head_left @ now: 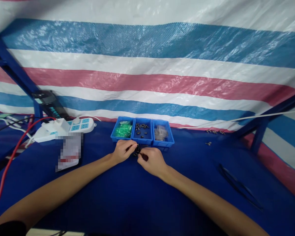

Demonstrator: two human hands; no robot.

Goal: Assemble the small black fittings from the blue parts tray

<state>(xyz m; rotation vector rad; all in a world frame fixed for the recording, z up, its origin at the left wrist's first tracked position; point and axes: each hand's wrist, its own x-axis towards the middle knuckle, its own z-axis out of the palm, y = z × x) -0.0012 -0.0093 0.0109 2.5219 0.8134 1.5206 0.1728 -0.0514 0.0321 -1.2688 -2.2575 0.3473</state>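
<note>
Small dark parts (137, 149) between two hands, just before three plastic bins.
Left: glossy white power strip (85, 126); rectangular phone (71, 149), screen pixelated. Center: left hand (123, 152), fingers curled together at the parts; behind it, crinkled green plastic (123, 129) in the left bin (114, 127), then metal screws (142, 126) in the middle bin (147, 139). Right hand (153, 161) likewise curled; fingers mask the parts, so a clamped grip cannot be confirmed. Right bin (171, 135): clear plastic pieces (161, 132). Right: smooth blue tabletop (199, 157) affords elbow room toward a slender dark item, indistinct (238, 186). Frame edge crops both forearms.
</note>
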